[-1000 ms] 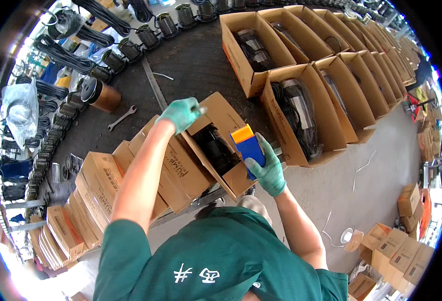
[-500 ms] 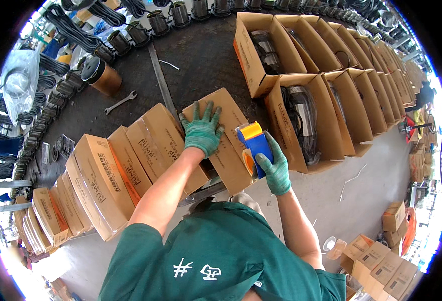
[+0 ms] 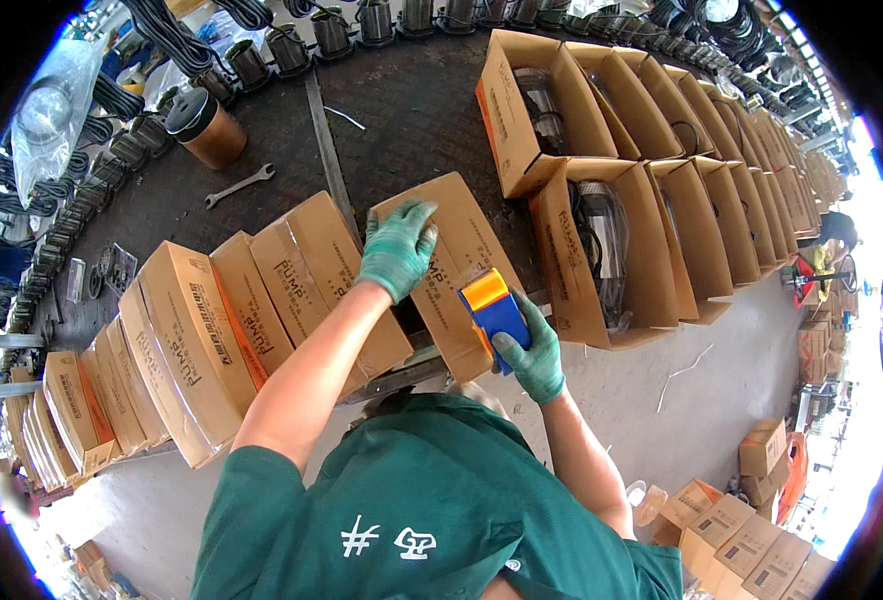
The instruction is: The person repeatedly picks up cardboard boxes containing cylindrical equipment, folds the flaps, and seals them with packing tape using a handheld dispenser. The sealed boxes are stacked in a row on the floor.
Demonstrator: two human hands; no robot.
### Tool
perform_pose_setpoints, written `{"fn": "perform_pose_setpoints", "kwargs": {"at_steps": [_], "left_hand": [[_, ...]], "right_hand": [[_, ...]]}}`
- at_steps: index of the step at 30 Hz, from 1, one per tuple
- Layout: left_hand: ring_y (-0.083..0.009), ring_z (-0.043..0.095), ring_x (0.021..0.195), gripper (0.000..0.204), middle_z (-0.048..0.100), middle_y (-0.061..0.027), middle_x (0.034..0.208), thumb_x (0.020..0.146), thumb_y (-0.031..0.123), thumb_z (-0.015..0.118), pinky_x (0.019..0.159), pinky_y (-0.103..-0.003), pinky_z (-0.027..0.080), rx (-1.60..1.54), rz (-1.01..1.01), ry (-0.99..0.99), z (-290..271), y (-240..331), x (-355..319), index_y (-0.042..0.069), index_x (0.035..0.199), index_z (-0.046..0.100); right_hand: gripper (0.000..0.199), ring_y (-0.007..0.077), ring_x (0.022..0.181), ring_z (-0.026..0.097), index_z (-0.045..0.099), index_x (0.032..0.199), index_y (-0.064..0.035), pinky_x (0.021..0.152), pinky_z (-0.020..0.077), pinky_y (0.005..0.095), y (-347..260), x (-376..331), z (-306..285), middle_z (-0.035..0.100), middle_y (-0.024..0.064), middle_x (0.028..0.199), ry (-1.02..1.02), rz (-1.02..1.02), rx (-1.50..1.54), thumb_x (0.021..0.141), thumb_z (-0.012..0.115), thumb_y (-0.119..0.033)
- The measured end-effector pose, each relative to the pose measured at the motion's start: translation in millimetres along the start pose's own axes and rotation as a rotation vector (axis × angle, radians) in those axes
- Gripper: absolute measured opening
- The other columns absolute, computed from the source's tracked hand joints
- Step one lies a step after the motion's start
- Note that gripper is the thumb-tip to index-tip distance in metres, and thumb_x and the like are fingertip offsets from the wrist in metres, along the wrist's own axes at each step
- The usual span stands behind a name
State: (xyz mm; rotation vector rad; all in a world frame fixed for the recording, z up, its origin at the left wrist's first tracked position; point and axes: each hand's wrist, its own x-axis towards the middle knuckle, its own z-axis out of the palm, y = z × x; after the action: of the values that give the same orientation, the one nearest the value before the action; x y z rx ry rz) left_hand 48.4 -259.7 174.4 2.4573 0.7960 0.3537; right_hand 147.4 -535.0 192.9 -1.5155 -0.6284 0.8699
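In front of me a closed cardboard box lies across the table's near edge. My left hand, in a green glove, rests on its upper left part with the fingers stretched out and holding nothing. My right hand, gloved too, grips a blue and yellow tape dispenser over the right side of that box. The palm partly hides the dispenser's lower end. To the left, beside this box, stands another closed box in a row of similar boxes.
Open cartons with bagged pumps stand in two rows on the right. A wrench and a brown cylinder with a black top lie on the dark table. Metal parts with coiled cables line its far edge. More boxes sit lower right.
My left hand's spread fingers have drawn closer together on the box. The tape dispenser in my right hand has moved slightly left and toward me, over the box.
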Motion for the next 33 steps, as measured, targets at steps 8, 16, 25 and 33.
{"fn": "perform_pose_setpoints", "kwargs": {"at_steps": [8,16,25,33], "left_hand": [[-0.0102,0.068,0.085,0.044,0.073,-0.0004,0.093,0.111,0.048,0.05,0.07,-0.026,0.054,-1.087,-0.549,-0.631,11,37,-34,0.011,0.11,0.074],[-0.0154,0.064,0.098,0.026,0.074,-0.0039,0.109,0.109,0.023,0.062,0.095,-0.031,0.053,-0.719,-0.202,-0.11,25,-13,47,0.002,0.121,0.071],[-0.0329,0.061,0.132,0.05,0.063,-0.0157,0.147,0.106,0.039,0.063,0.115,-0.043,0.045,-0.413,-0.41,-0.421,43,-143,157,0.007,0.145,0.062],[-0.0318,0.055,0.141,0.052,0.058,-0.0122,0.153,0.104,0.039,0.06,0.117,-0.046,0.044,0.306,-0.195,-0.876,26,-140,184,0.013,0.15,0.059]], "right_hand": [[0.083,0.0097,0.079,0.066,0.046,0.156,-0.0022,0.063,0.0566,0.0245,5,1,-3,0.07,0.0086,0.114,0.005,-0.02,-0.016,0.09,0.085,-0.035],[0.081,0.0156,0.114,0.066,0.045,0.157,0.0001,0.099,0.0552,0.0324,-23,12,2,0.068,0.0136,0.132,-0.021,0.126,-0.073,0.092,0.084,-0.03],[0.079,0.0174,0.113,0.068,0.048,0.154,-0.0006,0.098,0.0568,0.0334,-35,24,12,0.069,0.0141,0.13,-0.016,0.281,-0.102,0.092,0.083,-0.033],[0.073,0.0161,0.102,0.071,0.049,0.156,-0.0058,0.087,0.061,0.0332,-53,-48,-25,0.072,0.0122,0.123,-0.006,0.391,-0.227,0.093,0.078,-0.031]]}}
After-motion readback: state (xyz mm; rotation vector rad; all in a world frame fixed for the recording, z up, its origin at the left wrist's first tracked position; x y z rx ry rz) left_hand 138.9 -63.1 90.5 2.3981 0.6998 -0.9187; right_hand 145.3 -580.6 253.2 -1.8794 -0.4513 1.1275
